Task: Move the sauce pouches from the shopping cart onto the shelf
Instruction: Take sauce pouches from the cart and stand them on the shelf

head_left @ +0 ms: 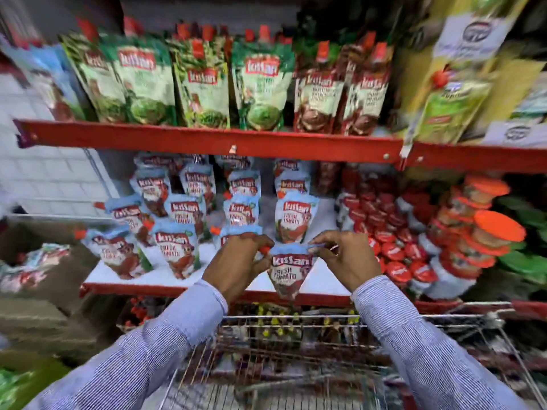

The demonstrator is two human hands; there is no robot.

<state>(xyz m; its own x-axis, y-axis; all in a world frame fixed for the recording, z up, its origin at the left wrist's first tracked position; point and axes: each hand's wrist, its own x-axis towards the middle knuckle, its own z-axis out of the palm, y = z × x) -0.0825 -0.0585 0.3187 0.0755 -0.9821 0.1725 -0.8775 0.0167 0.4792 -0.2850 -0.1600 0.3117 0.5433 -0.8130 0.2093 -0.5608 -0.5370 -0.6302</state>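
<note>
A blue and red tomato sauce pouch (288, 275) hangs upright in front of the lower shelf (142, 288), above the wire shopping cart (296, 344). My left hand (236, 261) pinches its top left corner by the red cap. My right hand (340, 258) pinches its top right corner. Several matching tomato pouches (177, 247) stand in rows on the white lower shelf behind and to the left. The cart's contents are blurred.
The upper red shelf (207, 140) carries green pouches (142, 81) and brown pouches (340, 93). Red-capped bottles (390, 232) and orange-lidded jars (485, 232) fill the lower shelf to the right. A brown cardboard box (38, 291) sits at the left.
</note>
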